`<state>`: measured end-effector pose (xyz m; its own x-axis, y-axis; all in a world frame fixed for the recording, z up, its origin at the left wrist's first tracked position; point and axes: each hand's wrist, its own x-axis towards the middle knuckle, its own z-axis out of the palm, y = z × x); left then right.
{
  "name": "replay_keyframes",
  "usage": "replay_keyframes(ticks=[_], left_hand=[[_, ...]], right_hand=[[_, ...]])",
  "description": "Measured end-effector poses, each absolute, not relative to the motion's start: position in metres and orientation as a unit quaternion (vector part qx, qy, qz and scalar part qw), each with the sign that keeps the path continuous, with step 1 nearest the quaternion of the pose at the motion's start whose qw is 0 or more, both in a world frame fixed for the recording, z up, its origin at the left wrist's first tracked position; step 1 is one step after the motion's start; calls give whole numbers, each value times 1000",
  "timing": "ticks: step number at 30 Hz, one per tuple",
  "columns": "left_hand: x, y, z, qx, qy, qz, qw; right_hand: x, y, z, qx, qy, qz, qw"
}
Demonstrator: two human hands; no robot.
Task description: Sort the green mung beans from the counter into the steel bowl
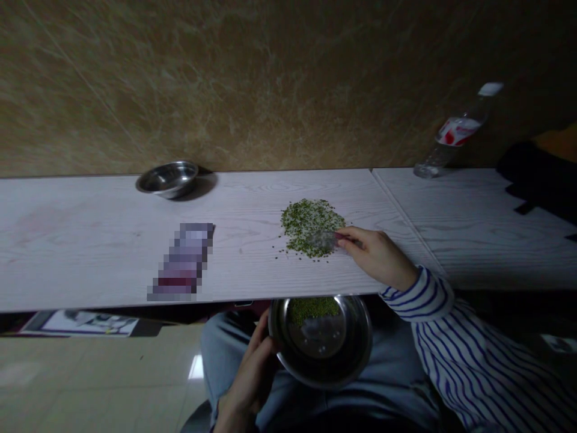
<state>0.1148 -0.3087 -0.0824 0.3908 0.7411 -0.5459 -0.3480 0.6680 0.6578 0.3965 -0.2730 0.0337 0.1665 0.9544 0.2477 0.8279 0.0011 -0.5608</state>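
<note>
My right hand (376, 255) pinches a small tool (327, 240) with a dark red grip. Its greyish head is blurred, so I cannot tell its exact kind. That head lies over the near right part of a spread of small green beans (311, 219), which look like mung beans, on the white table. Below the table's front edge, my left hand (255, 367) grips the left rim of a steel bowl (358, 346) above my lap. More green beans (313, 310) lie at the bowl's far side, and its bare bottom shows nearer me.
A second steel bowl (169, 180) stands at the back left by the wall. A pixelated flat object (183, 261) lies left of centre. At the back right stands a clear plastic bottle (453, 135), with dark cloth (536, 171) beyond it. A seam (406, 219) crosses the white tabletop (99, 240).
</note>
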Motion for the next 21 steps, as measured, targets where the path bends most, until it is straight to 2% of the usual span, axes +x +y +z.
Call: replay_keyframes(ticks=[5,10,21], left_hand=[[117,-308,-74,235,427,343,803],[118,-309,-69,242,422,347,802],[117,-312,-71,234,425,336,807]], right_hand=[[399,-284,35,-693,-629,143,322],[411,-284,32,-716,-596,110,348],[393,-299,31,-709,-612,155,315]])
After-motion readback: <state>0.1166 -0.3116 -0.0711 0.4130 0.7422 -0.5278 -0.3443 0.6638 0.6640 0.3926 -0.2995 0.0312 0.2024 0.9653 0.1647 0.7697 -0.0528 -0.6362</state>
